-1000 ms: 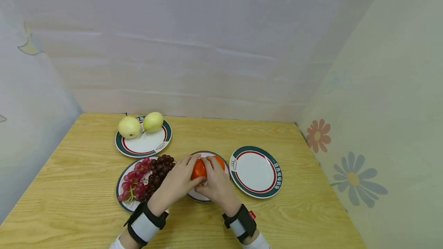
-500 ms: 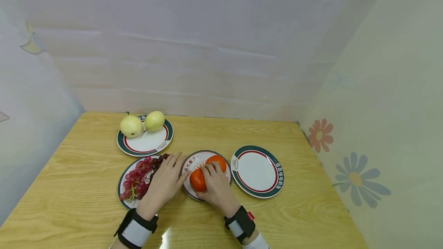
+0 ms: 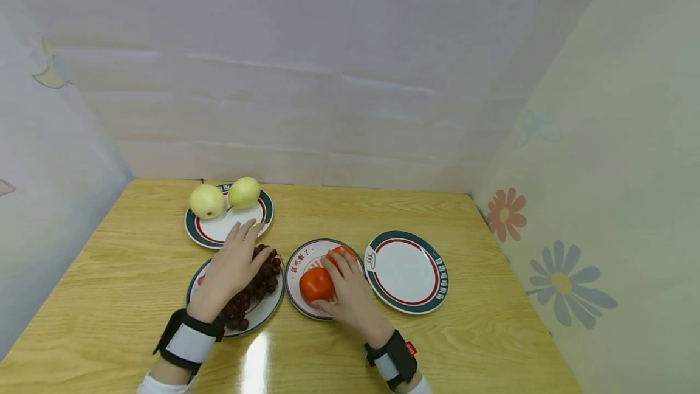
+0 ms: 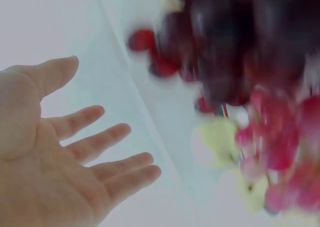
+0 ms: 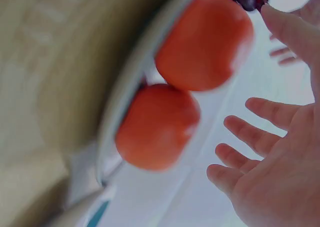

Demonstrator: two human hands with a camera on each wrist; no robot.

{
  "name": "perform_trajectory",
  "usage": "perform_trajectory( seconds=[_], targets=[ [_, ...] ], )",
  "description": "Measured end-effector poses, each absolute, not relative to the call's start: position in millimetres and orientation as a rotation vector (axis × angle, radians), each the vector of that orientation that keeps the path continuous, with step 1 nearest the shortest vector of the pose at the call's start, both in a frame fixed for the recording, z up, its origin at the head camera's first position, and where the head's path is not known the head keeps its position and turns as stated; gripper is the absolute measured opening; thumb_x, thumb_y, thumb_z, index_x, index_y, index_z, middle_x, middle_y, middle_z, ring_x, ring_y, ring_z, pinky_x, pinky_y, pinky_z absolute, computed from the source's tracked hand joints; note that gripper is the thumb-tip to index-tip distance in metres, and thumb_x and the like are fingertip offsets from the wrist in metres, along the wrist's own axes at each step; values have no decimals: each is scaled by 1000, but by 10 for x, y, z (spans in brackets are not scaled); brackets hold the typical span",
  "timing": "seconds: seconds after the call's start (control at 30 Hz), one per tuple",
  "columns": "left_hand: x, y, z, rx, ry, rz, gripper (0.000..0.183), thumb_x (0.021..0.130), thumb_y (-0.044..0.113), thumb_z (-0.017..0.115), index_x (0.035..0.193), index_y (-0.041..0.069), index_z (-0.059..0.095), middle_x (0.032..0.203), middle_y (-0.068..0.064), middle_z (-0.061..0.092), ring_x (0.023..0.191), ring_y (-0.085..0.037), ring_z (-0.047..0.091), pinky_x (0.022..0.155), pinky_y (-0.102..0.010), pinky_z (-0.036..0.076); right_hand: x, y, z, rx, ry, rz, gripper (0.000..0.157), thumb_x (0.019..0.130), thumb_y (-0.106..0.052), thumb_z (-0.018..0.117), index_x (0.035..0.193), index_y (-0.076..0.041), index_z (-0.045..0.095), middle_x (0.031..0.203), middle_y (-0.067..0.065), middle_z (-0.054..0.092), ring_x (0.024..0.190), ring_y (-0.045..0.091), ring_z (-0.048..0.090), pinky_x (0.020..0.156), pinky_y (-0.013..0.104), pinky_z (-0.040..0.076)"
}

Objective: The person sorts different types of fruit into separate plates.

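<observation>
Two red tomatoes, a nearer tomato [image 3: 316, 285] and a farther tomato [image 5: 157, 127], lie on a small plate [image 3: 296, 263] with a dark rim and red characters. Over them hovers my right hand [image 3: 352, 297], fingers spread and apart from both in the right wrist view. My left hand [image 3: 229, 269], fingers extended and loose, passes above the grape plate [image 3: 268, 311]. Dark grapes [image 3: 259, 287] show beside it there, while the pink grapes [image 4: 277, 132] are mostly hidden beneath it in the head view. The left palm holds nothing.
A green-rimmed plate [image 3: 224, 231] with two yellow-green pears [image 3: 206, 201] stands at the back left. Right of the tomato plate, close against it, is a bare green-rimmed plate [image 3: 406, 271]. Papered walls enclose the wooden table [image 3: 465, 345] behind and at both sides.
Both hands were on the nearer tomato; the left let go first and moved left over the grapes. The right hand has since released that tomato, which rests on its plate, and lifted slightly.
</observation>
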State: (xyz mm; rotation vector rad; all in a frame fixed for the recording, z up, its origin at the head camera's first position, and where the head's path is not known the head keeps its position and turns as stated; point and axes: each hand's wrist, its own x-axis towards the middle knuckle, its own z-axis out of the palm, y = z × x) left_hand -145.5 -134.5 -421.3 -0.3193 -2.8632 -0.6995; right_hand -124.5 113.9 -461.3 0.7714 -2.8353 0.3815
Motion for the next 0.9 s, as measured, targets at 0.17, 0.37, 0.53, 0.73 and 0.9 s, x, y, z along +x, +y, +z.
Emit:
perform_trajectory(
  seconds=[0.17,0.37,0.53,0.73,0.9],
  targets=[
    [-1725,-1680,-4102,-275,-2870,-686,55,89,18,59,131,-12,39,136,-34,34,128,-52,23,108,-62,22,-1212,1290,-4495,689,-2782,402,77,71,-48,75,132,-10,48,139,8,44,133,31,31,101,50,42],
    [-2081,-2016,-4046,-234,-2895,-635,59,89,16,57,131,-18,34,134,-41,29,125,-54,23,107,-64,18,-1198,1454,-4384,622,-2716,392,77,70,-44,77,133,-10,47,137,11,44,132,33,32,103,50,41],
    [-2369,-2314,-4115,-204,-2927,-678,65,86,13,57,134,-19,27,134,-44,24,121,-59,20,101,-68,22,-1180,1533,-4358,593,-2688,404,79,68,-41,80,133,-10,47,136,13,46,132,33,33,103,52,40],
    [-2514,-2639,-4340,-156,-3016,-674,79,82,18,63,138,-17,21,137,-44,17,122,-63,13,100,-72,17,-1141,1546,-4376,601,-2736,382,80,68,-41,80,134,-11,46,138,13,46,130,34,35,103,51,40],
    [-2539,-2686,-4563,-163,-3076,-714,81,83,23,65,141,-11,19,142,-40,8,120,-68,9,93,-77,22,-1128,1533,-4380,601,-2771,406,81,69,-40,80,136,-12,45,140,13,44,129,34,36,101,50,43]
  ],
)
